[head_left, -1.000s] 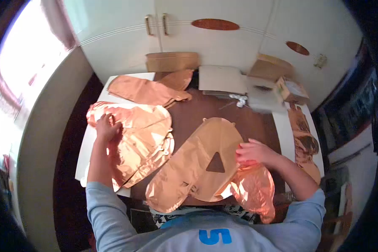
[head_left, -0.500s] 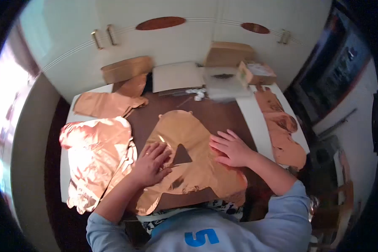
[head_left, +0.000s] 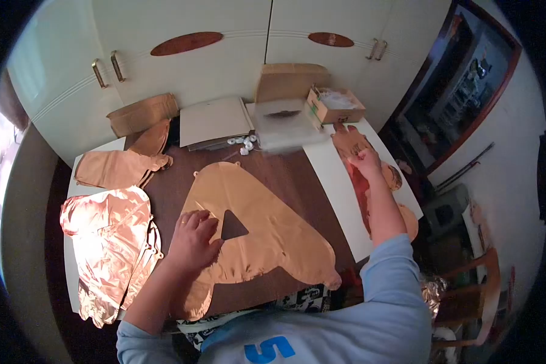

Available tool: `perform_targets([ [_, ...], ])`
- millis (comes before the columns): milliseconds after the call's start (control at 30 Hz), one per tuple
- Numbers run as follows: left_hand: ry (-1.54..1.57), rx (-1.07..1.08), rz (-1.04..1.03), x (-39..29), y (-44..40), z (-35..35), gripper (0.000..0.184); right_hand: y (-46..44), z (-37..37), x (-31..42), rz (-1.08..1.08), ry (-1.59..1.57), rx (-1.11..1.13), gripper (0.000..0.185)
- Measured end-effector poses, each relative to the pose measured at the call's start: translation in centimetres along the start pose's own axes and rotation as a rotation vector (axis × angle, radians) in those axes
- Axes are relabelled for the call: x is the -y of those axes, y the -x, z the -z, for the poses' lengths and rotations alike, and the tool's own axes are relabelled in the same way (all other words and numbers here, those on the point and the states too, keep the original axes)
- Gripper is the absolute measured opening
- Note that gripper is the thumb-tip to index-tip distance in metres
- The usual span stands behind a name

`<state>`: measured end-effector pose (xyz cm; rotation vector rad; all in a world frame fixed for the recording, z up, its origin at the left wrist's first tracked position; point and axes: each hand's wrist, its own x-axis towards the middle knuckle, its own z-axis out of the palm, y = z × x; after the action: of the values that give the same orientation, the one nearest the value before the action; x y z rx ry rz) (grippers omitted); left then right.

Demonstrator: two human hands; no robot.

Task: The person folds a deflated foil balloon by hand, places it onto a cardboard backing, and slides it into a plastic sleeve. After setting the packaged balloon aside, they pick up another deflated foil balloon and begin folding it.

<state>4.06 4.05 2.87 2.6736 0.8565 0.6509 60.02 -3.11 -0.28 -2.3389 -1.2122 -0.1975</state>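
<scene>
A flat copper-coloured foil balloon shaped like a letter A (head_left: 255, 218) lies spread on the brown tabletop. My left hand (head_left: 194, 239) rests on its left side, beside the triangular hole, fingers apart. At the right, my right hand (head_left: 366, 162) has its fingers pressed together on the upper part of a long copper foil piece (head_left: 376, 182) on the white strip; its fingertips are partly hidden. A stack of shiny foil pieces (head_left: 106, 227) lies at the left edge. Behind it is another folded foil piece (head_left: 112, 167).
At the back are a brown cardboard piece (head_left: 142, 115), a pale cardboard stack (head_left: 215, 123), white small rolls (head_left: 246, 144), clear plastic packaging (head_left: 285, 127) and an open box (head_left: 337, 107). A wooden chair (head_left: 488, 291) stands at the right.
The A-shaped foil has been unfolded and laid flat. My left hand moved from the left stack onto it. My right hand left it for the foil at the right. The view turned right.
</scene>
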Motion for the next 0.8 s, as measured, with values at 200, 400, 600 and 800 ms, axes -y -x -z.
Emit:
perform_targets([
  [200, 0.030, -0.041, -0.028, -1.1, 0.7, -0.6, 0.042, -0.3, -1.0, -1.2, -0.141, -0.091, 0.003, 0.033],
  [400, 0.009, -0.075, -0.049, -1.6, -0.1, -0.1, 0.039, 0.5, 0.9, 1.0, -0.140, 0.002, 0.113, 0.029],
  [600, 0.086, -0.039, -0.106, -2.2, -1.6, 0.1, 0.034, -0.6, -1.4, -1.6, -0.083, -0.040, -0.057, 0.024],
  [800, 0.167, 0.303, -0.355, -9.5, -14.4, -5.0, 0.027, -0.6, -0.7, -1.6, -0.100, -0.107, -0.066, 0.020],
])
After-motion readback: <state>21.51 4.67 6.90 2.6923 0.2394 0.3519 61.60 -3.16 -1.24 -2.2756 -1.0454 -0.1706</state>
